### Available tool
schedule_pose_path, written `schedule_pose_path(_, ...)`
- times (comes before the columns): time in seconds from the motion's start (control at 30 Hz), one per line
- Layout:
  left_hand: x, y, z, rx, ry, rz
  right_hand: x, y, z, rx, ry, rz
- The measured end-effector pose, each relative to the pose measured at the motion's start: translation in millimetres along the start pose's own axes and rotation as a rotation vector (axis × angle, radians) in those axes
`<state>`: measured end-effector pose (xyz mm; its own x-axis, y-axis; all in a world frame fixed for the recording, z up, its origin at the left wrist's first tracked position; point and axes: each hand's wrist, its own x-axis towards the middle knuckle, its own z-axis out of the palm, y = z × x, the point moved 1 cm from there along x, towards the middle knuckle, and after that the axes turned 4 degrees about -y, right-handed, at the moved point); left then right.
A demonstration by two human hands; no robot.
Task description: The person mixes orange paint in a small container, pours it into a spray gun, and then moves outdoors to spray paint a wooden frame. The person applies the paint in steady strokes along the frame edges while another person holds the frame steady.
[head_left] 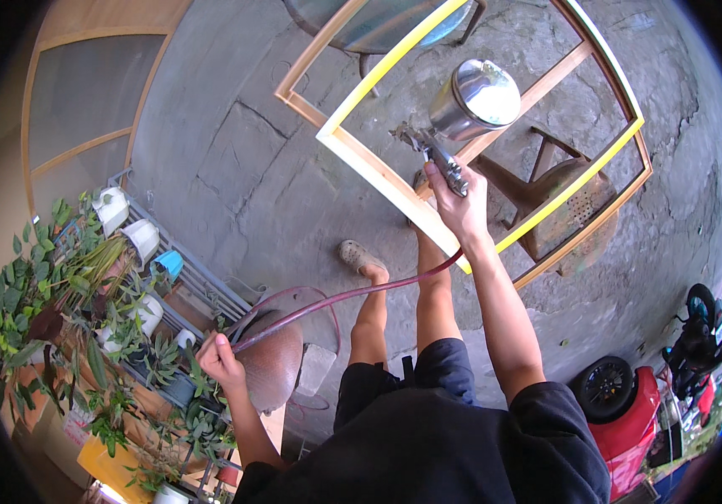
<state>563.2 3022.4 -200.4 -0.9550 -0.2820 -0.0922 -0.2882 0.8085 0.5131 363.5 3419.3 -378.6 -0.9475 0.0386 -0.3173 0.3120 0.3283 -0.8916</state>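
Note:
My right hand (462, 200) is closed around the handle of a spray gun (445, 164) with a shiny metal cup (485, 94). A dark red hose (353, 292) runs from near my right wrist to my left hand (220, 363), whose fingers are closed on it. Beneath the gun is a wooden frame (395, 186) with crossbars; some of its edges are bright yellow, others pale or bare wood. The spray gun is over the frame's near part, and I cannot tell whether they touch.
A brown stool (537, 189) shows through the frame, and a round blue-green table (378, 29) stands beyond. Potted plants (138, 315) crowd a rack on the left. A rusty rounded object (273, 357) sits below the hose. A red motorbike (630, 420) is at lower right.

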Motion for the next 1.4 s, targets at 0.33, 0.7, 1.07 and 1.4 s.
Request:
schedule_pose_path(0.33, -16.3, -12.2, -13.4, 0.002, 0.039, 0.000, -54.0, -11.8, 38.7, -0.042, -0.192, -0.201)
schedule_pose_path(0.7, -33.1, -14.3, -16.2, 0.009, 0.056, -0.043, 11.1, -14.3, 17.0, -0.112, 0.289, -0.073)
schedule_pose_path(1.07, -23.5, -13.2, -20.3, -0.004, 0.096, -0.051, -55.5, -19.3, 45.1, -0.023, -0.114, -0.026)
schedule_pose_path(1.4, 9.4, 15.1, 0.8, -0.021, -0.006, -0.030, 22.9, -6.6, -0.8, -0.047, -0.115, -0.050)
